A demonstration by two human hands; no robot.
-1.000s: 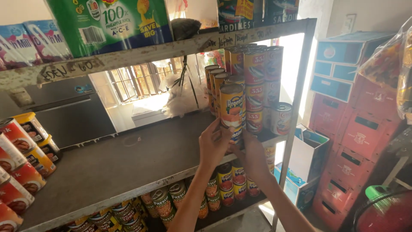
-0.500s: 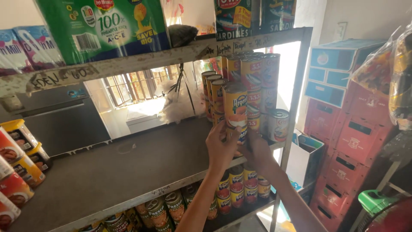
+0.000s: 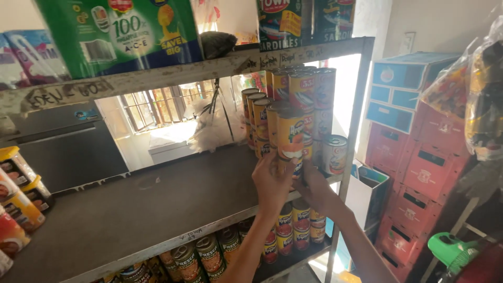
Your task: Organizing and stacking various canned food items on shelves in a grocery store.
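Observation:
A stack of yellow and orange food cans (image 3: 291,128) stands at the right end of the grey metal shelf (image 3: 157,204). My left hand (image 3: 271,181) cups the left side of the lowest front can in that stack. My right hand (image 3: 316,187) presses against the same can from the right and below, fingers partly hidden behind it. More tall cans (image 3: 309,86) are stacked two high behind, and one short can (image 3: 335,154) stands alone at the shelf's right edge.
Smaller cans (image 3: 21,209) sit at the shelf's left end. Rows of cans (image 3: 209,254) fill the shelf below. Green boxes (image 3: 120,31) and tins line the top shelf. Red crates (image 3: 424,173) and a blue crate (image 3: 403,89) stack on the right.
The view has shifted right and closer. Both hands stay on the lower front can, with the stack looking a little more upright on the shelf.

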